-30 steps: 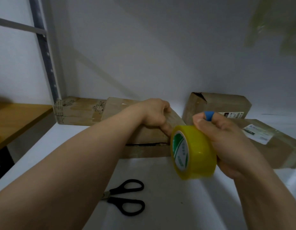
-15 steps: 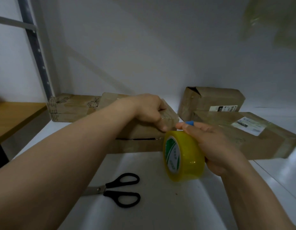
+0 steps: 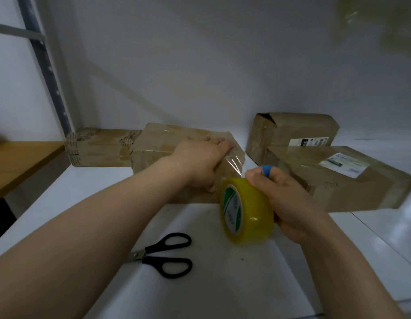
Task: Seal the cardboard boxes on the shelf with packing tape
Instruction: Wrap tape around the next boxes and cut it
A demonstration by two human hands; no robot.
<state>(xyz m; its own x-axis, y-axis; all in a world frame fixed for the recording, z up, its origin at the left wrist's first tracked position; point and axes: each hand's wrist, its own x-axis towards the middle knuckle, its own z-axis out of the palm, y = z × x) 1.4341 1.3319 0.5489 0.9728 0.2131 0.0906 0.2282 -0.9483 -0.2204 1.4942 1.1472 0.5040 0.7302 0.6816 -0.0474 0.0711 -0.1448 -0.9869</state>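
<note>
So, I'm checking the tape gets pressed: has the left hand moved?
Yes: the left hand went from the box's front corner up onto its top, farther from the scissors.

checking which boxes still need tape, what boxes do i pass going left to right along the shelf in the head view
low box by the shelf post → taped box under the left hand → back box with the torn corner → long box with the white label; right hand grips the tape roll in front
</note>
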